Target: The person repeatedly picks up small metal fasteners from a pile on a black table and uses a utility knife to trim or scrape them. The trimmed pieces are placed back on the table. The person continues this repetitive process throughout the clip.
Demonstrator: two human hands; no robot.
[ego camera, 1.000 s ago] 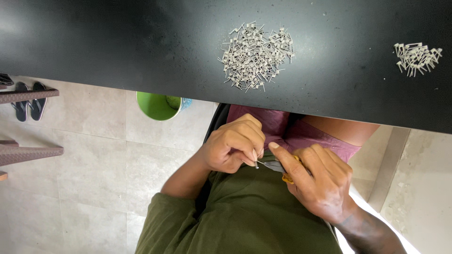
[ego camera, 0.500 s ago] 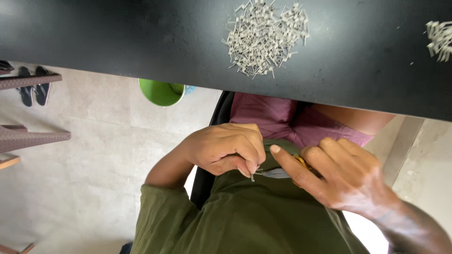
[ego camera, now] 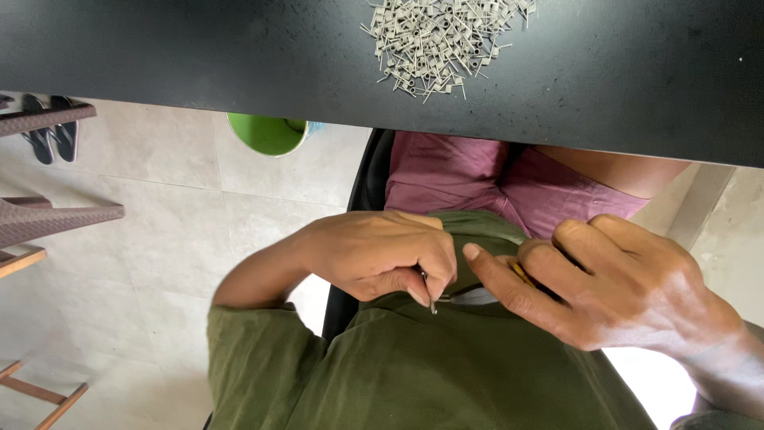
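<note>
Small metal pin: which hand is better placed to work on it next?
Probably right: the right hand grips a yellow-handled tool tipped beside the pin, which the left hand pinches.

The left hand [ego camera: 374, 259] pinches a small metal pin [ego camera: 432, 303] between thumb and forefinger, just above the green shirt [ego camera: 446, 374]. The right hand [ego camera: 613, 287] grips a tool [ego camera: 477, 296], probably pliers with a yellow handle, mostly hidden; its forefinger is extended toward the pin. A pile of pins [ego camera: 442, 44] lies on the black table [ego camera: 199, 56]. A green bucket [ego camera: 267, 134] stands on the floor.
</note>
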